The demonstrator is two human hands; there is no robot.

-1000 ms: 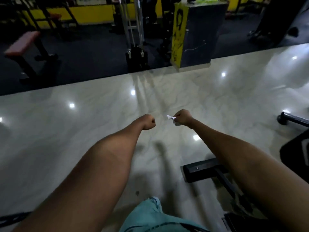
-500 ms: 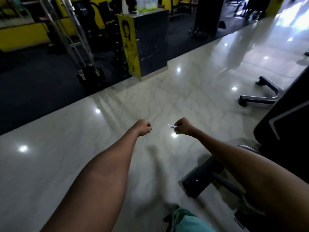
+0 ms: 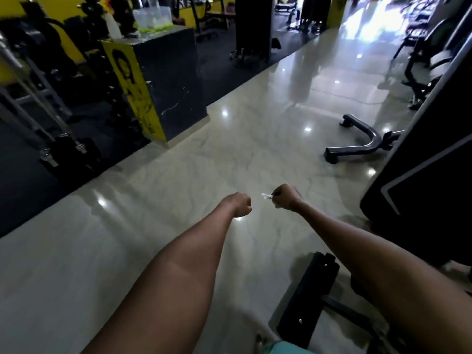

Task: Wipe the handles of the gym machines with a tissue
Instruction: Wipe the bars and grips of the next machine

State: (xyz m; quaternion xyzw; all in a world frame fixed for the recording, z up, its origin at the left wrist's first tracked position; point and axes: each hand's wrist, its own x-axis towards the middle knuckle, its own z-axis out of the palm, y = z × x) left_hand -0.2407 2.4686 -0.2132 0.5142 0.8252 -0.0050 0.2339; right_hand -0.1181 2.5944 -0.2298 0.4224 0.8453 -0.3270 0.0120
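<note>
Tissue point(image 3: 266, 196) stuck out leftward from my right hand point(image 3: 286, 197), which pinched it; left hand point(image 3: 242, 205) was clenched, holding nothing. Bare floor point(image 3: 178, 175) lay ahead, machine base point(image 3: 362, 141) to the right.

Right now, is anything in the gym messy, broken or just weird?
Nothing looks spilled or broken. One small oddity: both arms reach out over bare floor, no handle near them. The right hand pinches a scrap of tissue; the left hand is an empty fist.

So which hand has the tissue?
The right hand: a white tissue pokes out of its fist. The left hand is a bare fist.
</note>
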